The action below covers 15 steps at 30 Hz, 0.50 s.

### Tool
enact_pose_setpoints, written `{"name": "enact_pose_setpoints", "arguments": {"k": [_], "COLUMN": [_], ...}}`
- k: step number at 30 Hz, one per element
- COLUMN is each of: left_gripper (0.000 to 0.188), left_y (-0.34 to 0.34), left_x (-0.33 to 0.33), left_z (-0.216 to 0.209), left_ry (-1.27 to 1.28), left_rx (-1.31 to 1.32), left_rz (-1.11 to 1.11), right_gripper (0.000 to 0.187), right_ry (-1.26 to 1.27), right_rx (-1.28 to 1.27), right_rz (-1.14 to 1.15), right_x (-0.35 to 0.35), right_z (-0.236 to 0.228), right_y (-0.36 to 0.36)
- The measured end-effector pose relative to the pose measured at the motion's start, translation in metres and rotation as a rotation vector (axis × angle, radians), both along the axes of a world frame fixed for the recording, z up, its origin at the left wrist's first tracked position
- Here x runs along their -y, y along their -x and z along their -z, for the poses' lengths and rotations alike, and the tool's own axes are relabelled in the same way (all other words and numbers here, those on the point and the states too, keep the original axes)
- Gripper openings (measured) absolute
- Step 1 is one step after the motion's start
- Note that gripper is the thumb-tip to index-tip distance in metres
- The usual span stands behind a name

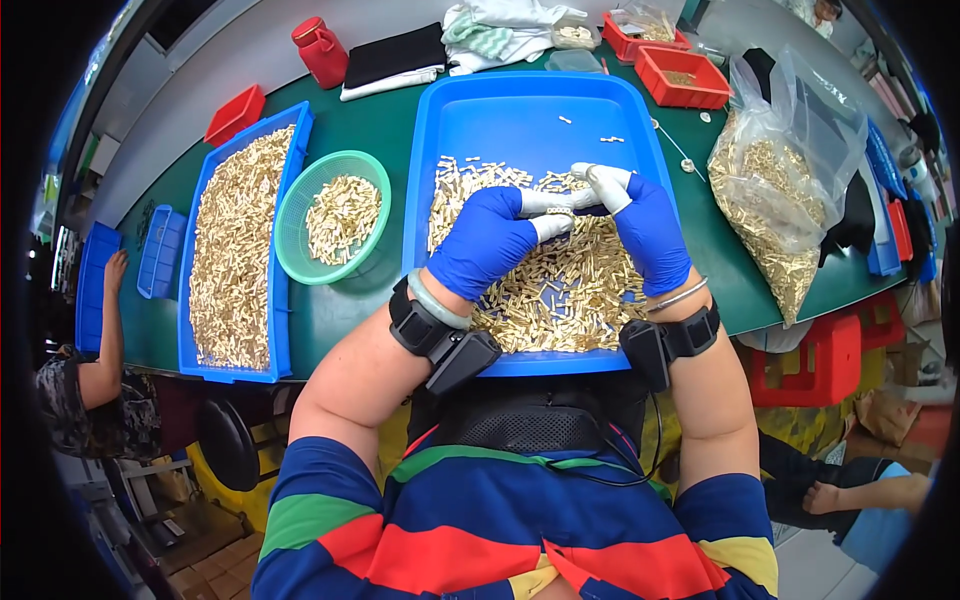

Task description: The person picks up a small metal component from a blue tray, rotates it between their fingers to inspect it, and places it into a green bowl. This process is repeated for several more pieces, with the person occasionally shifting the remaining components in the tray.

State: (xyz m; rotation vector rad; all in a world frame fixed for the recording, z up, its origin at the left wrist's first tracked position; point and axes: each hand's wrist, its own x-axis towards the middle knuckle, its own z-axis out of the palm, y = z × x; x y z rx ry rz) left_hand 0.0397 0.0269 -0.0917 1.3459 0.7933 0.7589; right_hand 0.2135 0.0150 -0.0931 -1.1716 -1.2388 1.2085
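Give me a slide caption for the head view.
Gloved left hand and right hand close together above a blue tray of small gold-coloured pieces, a green basket standing to the left.

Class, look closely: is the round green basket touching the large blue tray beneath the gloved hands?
Apart. The head view shows a strip of green tabletop between the green basket and the large blue tray.
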Motion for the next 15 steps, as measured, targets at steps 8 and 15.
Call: {"name": "enact_pose_setpoints", "arguments": {"k": [8,15], "left_gripper": [0.021,0.022], "left_y": [0.012,0.098], "left_x": [0.009,0.004], "left_z": [-0.014,-0.049], "left_ry": [0.015,-0.261], "left_rx": [0.008,-0.323], "left_rz": [0.007,-0.259], "right_gripper": [0.027,0.027], "right_ry": [-0.028,0.007], "right_rx": [0.071,0.0], "right_rz": [-0.025,-0.026], "right_x": [-0.001,0.001], "right_z": [0.007,0.005], "right_y": [0.001,-0.005]}}
